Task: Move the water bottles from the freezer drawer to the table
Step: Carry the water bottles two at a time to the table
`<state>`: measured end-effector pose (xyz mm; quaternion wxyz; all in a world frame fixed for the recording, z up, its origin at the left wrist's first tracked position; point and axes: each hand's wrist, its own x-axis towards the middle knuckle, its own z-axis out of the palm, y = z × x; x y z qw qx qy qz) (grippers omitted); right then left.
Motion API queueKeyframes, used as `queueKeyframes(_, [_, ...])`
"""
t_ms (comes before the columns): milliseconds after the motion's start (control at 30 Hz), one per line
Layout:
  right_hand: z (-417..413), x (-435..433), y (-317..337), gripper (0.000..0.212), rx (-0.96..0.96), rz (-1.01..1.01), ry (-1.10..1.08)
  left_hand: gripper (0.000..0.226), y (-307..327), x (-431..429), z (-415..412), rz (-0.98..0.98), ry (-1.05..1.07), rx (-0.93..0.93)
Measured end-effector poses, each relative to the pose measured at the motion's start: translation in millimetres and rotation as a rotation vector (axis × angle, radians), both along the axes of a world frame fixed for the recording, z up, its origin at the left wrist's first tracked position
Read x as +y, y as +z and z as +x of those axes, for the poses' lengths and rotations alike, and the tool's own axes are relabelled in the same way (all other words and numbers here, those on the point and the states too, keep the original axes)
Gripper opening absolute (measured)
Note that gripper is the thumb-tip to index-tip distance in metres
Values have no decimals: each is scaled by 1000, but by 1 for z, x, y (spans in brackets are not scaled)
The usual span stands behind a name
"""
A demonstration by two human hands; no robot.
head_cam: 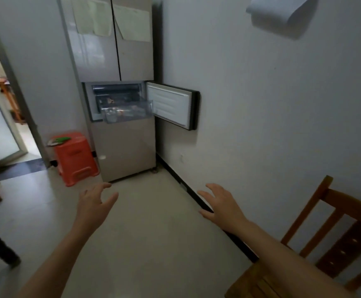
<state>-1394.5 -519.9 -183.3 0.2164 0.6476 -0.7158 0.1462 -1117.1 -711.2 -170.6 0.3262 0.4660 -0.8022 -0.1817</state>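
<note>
Hands are both empty, left hand (93, 201) and right hand (220, 204) spread loose, probably since the pulled-out freezer drawer (128, 111) sits well ahead.

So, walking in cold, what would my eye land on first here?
Probably the freezer door hanging open to the right, midway up the tall fridge, with a clear drawer pulled out of the compartment beside it. Next comes the bright orange stool on the floor left of the fridge. Up close, the left hand and right hand stretch forward, fingers spread, holding nothing.
</note>
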Motion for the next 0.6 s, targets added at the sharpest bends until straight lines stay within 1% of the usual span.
queueKeyframes(67, [-11,-35,1,50,22,-10,13,30,0,-26,-10,-15,12,24])
queueKeyframes(200, [-44,-106,8,56,55,-29,83,27,4,-87,-35,-29,-7,96])
queueKeyframes(300, [-66,-150,10,50,50,-50,79,26,6,-126,-51,-38,1,126])
queueKeyframes(600, [-144,-244,-14,52,43,-29,79,28,-22,-216,-117,29,17,79])
